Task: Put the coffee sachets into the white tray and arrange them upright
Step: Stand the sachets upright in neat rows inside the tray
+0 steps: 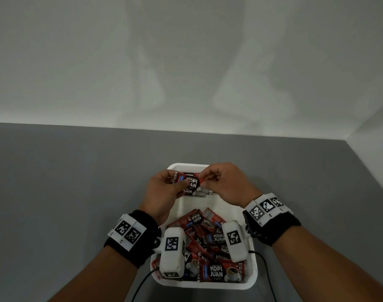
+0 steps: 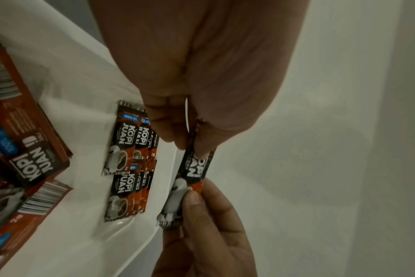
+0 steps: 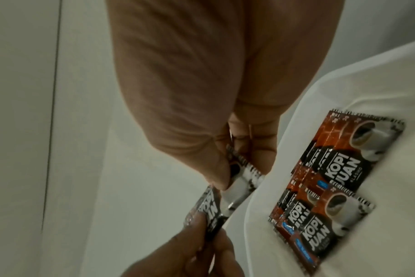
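Presently observed both hands over far end of white tray [image 1: 251,277] on grey bench [image 1: 77,192]. Left hand [image 1: 164,188] and right hand [image 1: 225,184] noted pinching opposite ends of one coffee sachet [image 1: 191,184], fingers [image 2: 201,148] clamped on it. Recorded upright sachets [image 2: 123,150] in rows against far tray wall. Found loose sachets [image 1: 208,236] heaped flat at near end.

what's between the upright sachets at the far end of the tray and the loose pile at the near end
Bare white tray floor separates the upright sachets from the loose pile, clearest in the head view.
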A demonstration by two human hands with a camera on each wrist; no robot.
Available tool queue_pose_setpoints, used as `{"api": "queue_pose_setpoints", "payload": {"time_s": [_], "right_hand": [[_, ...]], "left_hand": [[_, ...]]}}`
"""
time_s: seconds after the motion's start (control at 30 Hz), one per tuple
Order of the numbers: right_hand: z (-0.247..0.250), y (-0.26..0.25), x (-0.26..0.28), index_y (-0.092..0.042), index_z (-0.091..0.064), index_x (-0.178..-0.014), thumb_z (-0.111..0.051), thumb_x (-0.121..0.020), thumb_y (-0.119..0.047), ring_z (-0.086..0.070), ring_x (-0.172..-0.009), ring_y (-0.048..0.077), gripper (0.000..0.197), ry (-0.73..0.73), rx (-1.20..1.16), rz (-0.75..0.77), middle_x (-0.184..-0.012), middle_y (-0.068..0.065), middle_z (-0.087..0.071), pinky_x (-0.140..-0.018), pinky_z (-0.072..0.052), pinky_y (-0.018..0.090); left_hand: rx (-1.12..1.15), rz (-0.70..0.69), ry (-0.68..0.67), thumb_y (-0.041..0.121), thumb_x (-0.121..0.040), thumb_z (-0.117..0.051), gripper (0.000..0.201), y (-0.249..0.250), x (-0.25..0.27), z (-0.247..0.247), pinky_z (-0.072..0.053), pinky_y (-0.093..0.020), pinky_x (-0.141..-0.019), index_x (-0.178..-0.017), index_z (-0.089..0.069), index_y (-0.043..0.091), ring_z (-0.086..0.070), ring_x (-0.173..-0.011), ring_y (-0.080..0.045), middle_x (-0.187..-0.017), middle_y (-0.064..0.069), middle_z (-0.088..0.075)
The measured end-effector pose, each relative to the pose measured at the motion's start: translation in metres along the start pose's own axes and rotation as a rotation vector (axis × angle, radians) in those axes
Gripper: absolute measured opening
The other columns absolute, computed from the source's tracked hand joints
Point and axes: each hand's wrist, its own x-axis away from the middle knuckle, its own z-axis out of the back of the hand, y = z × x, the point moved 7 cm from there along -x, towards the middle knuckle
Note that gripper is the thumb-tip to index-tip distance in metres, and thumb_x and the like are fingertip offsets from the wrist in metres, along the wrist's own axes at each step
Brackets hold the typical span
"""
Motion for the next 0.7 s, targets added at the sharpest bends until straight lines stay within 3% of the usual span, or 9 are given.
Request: {"api": "queue_pose_setpoints", "payload": {"time_s": [0.1,0.2,0.23,0.3,0.37,0.57,0.7], "right_hand": [[-0.007,-0.004,0.001,-0.017,-0.078,-0.102,-0.08,-0.082,-0.011,-0.063,-0.068,-0.008,0.02,-0.028,0.153,0.061,-0.082,-0.012,-0.071,-0.069,-0.049,0.008],[-0.007,0.006,-0.005,-0.016,-0.078,-0.102,-0.079,-0.083,-0.011,-0.061,-0.073,-0.004,0.019,-0.042,0.268,0.031,-0.087,-0.011,-0.068,-0.071,-0.047,0.005],[-0.005,0.013,-0.008,-0.016,-0.078,-0.102,-0.077,-0.084,-0.011,-0.062,-0.078,-0.001,0.019,-0.047,0.325,-0.001,-0.09,-0.01,-0.067,-0.076,-0.048,0.008],[-0.006,0.028,-0.013,-0.018,-0.077,-0.102,-0.072,-0.087,-0.011,-0.064,-0.094,0.01,0.018,-0.073,0.476,-0.064,-0.1,-0.007,-0.069,-0.092,-0.052,0.024],[-0.014,0.038,-0.016,-0.018,-0.076,-0.104,-0.063,-0.09,-0.008,-0.064,-0.104,0.017,0.021,-0.131,0.622,-0.097,-0.109,-0.003,-0.07,-0.096,-0.051,0.032],[-0.033,0.042,-0.025,-0.012,-0.069,-0.101,-0.054,-0.09,-0.003,-0.064,-0.089,0.021,0.021,-0.145,0.806,-0.097,-0.1,0.005,-0.069,-0.083,-0.057,0.034],[-0.035,0.04,-0.025,-0.014,-0.058,-0.103,-0.055,-0.09,-0.005,-0.048,-0.085,0.018,0.016,-0.091,0.824,-0.08,-0.099,0.004,-0.057,-0.077,-0.049,0.033]], "left_hand": [[-0.077,-0.016,-0.024,-0.007,-0.088,-0.07,0.011,-0.001,0.004,-0.004,-0.056,-0.022,-0.065,-0.095,-0.069,0.001,-0.072,-0.073,-0.016,-0.085,-0.01,-0.076],[-0.09,-0.002,0.052,-0.007,-0.087,-0.07,0.015,-0.005,-0.002,0.009,-0.055,-0.028,-0.07,-0.088,-0.066,0.008,-0.065,-0.076,-0.019,-0.079,-0.007,-0.068],[-0.092,0.005,0.082,-0.006,-0.088,-0.069,0.015,-0.006,-0.004,0.015,-0.054,-0.028,-0.07,-0.089,-0.065,0.008,-0.062,-0.076,-0.019,-0.079,-0.007,-0.065],[-0.119,0.013,0.108,-0.005,-0.089,-0.068,0.015,-0.005,-0.005,0.025,-0.053,-0.027,-0.068,-0.09,-0.064,0.009,-0.061,-0.074,-0.016,-0.081,-0.006,-0.064],[-0.173,0.01,0.101,-0.004,-0.09,-0.067,0.014,-0.004,-0.005,0.03,-0.052,-0.028,-0.068,-0.089,-0.065,0.009,-0.062,-0.073,-0.015,-0.079,-0.004,-0.066],[-0.261,0.043,0.071,-0.002,-0.092,-0.064,0.011,-0.011,-0.001,0.033,-0.051,-0.031,-0.068,-0.09,-0.064,0.009,-0.059,-0.075,-0.017,-0.08,-0.004,-0.064],[-0.274,0.065,0.064,-0.002,-0.093,-0.062,0.009,-0.015,0.001,0.032,-0.052,-0.027,-0.067,-0.091,-0.064,0.007,-0.057,-0.071,-0.016,-0.08,-0.006,-0.062]]}}
